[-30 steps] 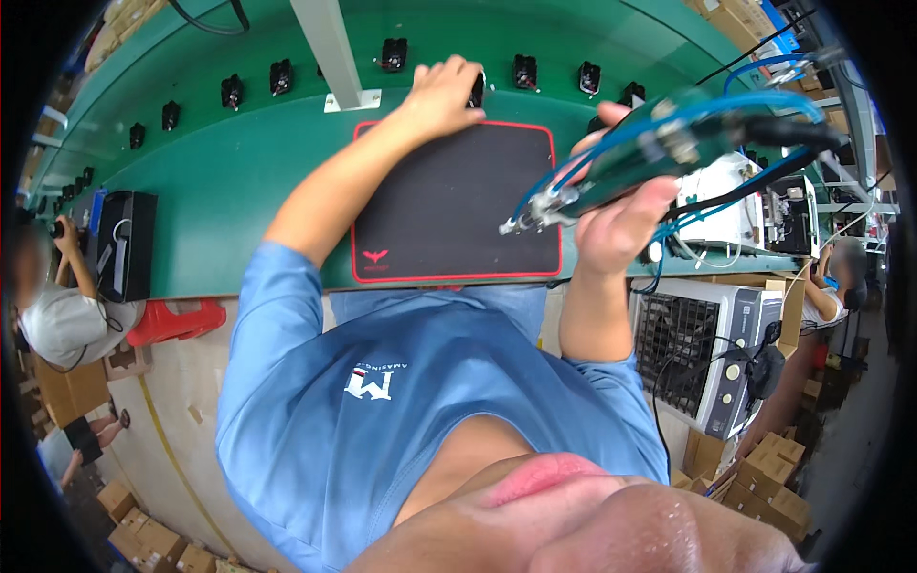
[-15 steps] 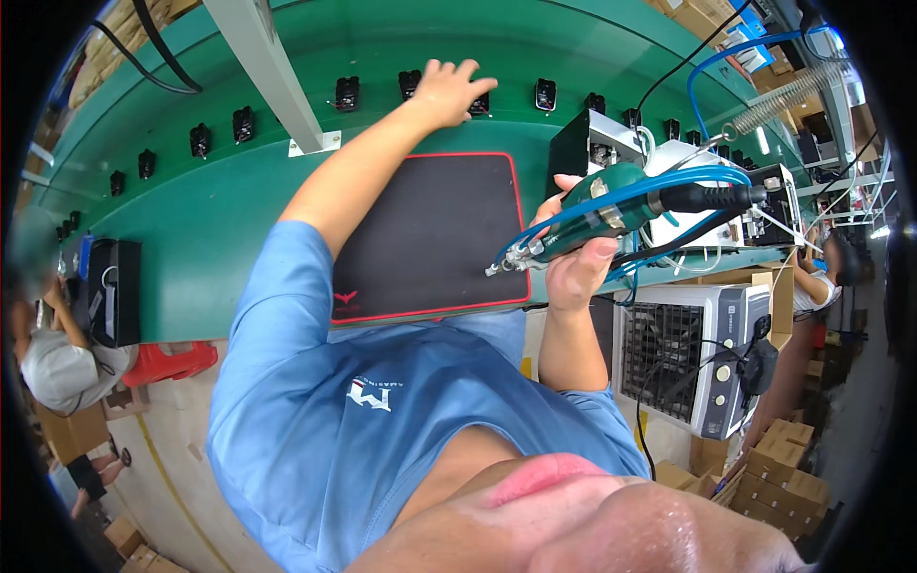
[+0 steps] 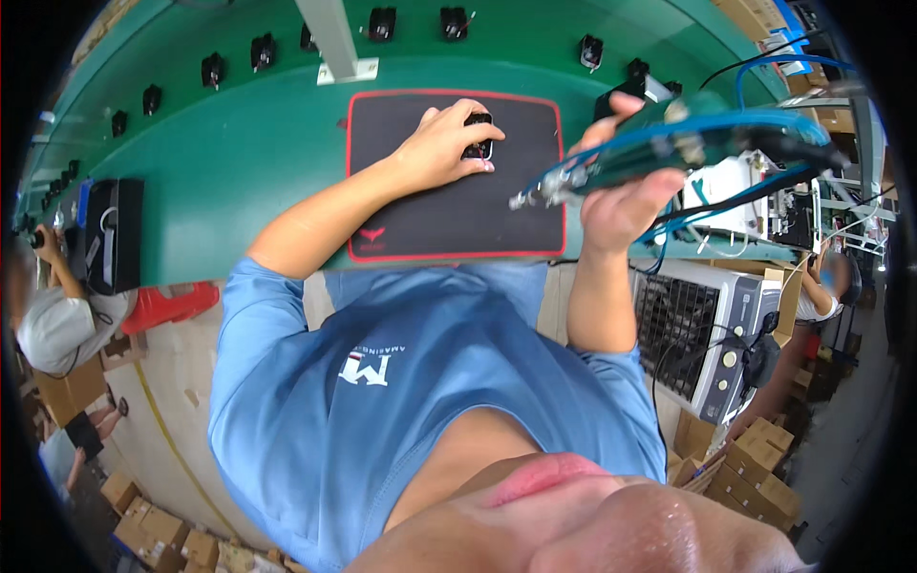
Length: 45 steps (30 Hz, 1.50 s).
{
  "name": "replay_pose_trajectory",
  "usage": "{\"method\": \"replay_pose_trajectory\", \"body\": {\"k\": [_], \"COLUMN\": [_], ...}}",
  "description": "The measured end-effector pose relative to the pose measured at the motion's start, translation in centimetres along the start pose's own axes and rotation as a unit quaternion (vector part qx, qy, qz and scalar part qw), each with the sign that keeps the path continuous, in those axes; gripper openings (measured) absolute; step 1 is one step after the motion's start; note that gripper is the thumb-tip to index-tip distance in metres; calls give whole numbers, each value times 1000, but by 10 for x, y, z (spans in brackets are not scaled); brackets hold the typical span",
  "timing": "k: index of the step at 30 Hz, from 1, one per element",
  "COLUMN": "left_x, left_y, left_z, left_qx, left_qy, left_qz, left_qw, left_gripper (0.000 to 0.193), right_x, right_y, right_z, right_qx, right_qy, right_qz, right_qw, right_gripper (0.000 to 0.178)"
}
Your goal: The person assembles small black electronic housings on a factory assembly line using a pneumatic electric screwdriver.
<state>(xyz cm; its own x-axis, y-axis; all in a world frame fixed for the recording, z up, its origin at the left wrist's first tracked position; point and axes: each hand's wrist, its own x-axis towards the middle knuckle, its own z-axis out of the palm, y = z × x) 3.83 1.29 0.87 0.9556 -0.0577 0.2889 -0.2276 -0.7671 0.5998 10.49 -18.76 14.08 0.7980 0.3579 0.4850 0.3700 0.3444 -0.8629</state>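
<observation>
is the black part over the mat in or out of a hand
In: the left hand clasps the part between thumb and fingers.

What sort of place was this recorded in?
Probably a factory assembly floor: a green workbench with a row of small black parts, a blue-hosed tool and stacked cardboard boxes.

Black part (image 3: 478,150): partly covered by my left hand (image 3: 437,145); its fine detail too small to tell. Green tool (image 3: 635,148): blurred, most at its rear. My right hand (image 3: 614,212): partly hidden behind the tool. Grey post (image 3: 331,36): cut off by the top edge. Co-worker (image 3: 65,329), left: head blurred. Far-left black units (image 3: 73,168): too small to make out.
</observation>
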Motion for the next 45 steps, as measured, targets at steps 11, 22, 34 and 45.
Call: {"method": "replay_pose_trajectory", "body": {"k": [11,22,34,45], "left_x": [-42,-43,-41,-37], "left_y": [9,11,10,11], "left_z": [13,12,10,11], "left_qx": [-19,-44,-50,-56], "left_qy": [62,76,60,76], "left_qz": [53,53,37,60], "left_qw": [997,995,996,994], "left_gripper": [77,78,75,77], "right_x": [19,9,8,25], "right_y": [5,-1,18,-18], "right_z": [73,73,44,60], "right_qx": [66,39,99,113], "right_qy": [39,5,-26,-54], "right_qz": [-103,-91,-41,-6], "right_qw": [992,995,994,992], "right_gripper": [82,92,98,95]}}
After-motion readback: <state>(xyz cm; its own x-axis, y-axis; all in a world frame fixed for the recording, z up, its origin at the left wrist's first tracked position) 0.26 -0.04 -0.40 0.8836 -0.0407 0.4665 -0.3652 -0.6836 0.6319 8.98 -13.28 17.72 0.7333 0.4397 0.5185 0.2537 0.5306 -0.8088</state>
